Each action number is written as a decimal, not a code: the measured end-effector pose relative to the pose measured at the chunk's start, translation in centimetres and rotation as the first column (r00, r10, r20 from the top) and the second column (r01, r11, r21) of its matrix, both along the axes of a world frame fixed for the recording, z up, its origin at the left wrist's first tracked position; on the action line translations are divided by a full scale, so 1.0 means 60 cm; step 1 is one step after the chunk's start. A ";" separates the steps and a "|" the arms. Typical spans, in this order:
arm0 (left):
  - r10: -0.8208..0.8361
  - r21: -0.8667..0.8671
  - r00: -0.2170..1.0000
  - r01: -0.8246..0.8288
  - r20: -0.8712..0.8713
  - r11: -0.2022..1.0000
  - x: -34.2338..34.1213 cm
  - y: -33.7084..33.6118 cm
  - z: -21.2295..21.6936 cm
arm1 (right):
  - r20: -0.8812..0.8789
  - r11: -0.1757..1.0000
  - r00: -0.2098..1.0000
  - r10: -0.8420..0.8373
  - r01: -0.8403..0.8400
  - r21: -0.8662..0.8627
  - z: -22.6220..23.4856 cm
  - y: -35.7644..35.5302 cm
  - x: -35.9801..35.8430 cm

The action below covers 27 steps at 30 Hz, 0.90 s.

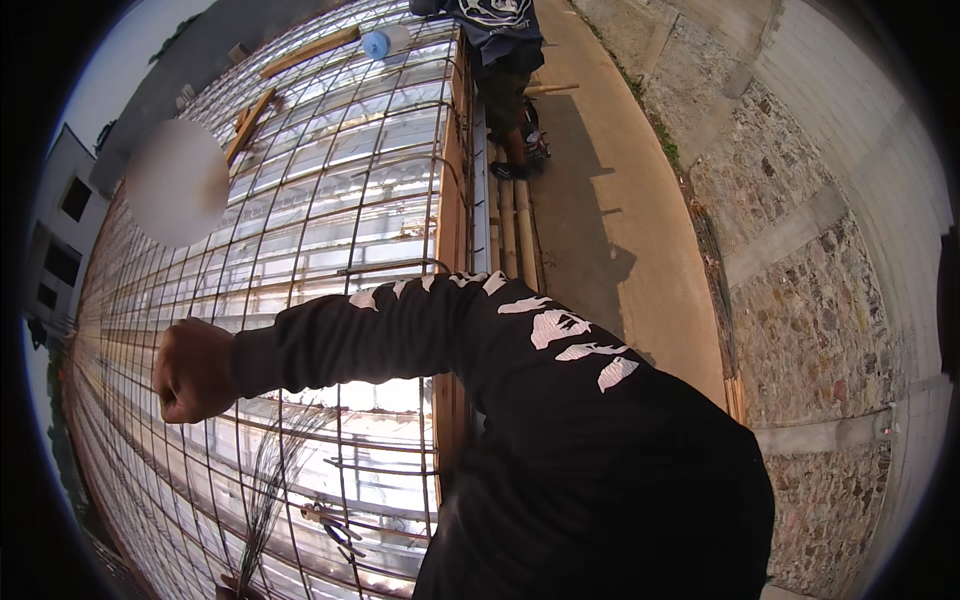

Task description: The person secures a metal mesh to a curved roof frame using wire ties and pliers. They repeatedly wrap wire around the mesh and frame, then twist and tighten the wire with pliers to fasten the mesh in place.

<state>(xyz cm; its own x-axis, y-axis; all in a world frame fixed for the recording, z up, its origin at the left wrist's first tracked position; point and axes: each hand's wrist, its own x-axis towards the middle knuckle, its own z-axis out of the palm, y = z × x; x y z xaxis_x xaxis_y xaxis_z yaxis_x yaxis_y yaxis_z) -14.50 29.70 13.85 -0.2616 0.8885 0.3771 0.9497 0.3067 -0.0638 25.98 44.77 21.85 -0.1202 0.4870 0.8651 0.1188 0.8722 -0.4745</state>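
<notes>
My right arm, in a black sleeve with white print, reaches across to the left over a grid of steel reinforcing bars (300, 240). At its end my right hand (195, 371) is closed in a fist above the bars; whatever it may hold is hidden. A fanned bundle of thin tie wires (265, 480) rises from the lower edge, where just a bit of my left hand (232, 588) shows, closed around its base. Beside the wires, pliers (335, 528) with dark blue handles lie on the grid. Shiny metal sheeting (385, 400) shows under the bars.
A wooden board (447, 210) edges the grid. Beyond stand a person (503, 60) and bamboo poles (524, 235) beside a concrete path (640, 250). A stone wall (800, 330) runs along the right. Timber pieces (310, 50) and a blue-ended bottle (377, 44) lie on the far grid.
</notes>
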 end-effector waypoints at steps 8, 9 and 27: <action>0.070 0.132 0.982 -0.047 -0.176 0.990 -0.029 0.043 0.042 | -0.287 0.978 0.937 -0.199 0.173 -0.113 0.024 0.048 0.063; 0.064 0.195 0.984 -0.031 -0.166 0.980 -0.027 0.050 0.047 | -0.215 0.989 0.966 -0.145 0.149 0.002 0.017 0.039 0.047; 0.582 0.533 0.808 -0.453 -0.093 0.714 -0.421 -0.125 0.056 | 0.622 0.239 0.009 -0.783 0.927 0.287 -0.001 0.202 0.938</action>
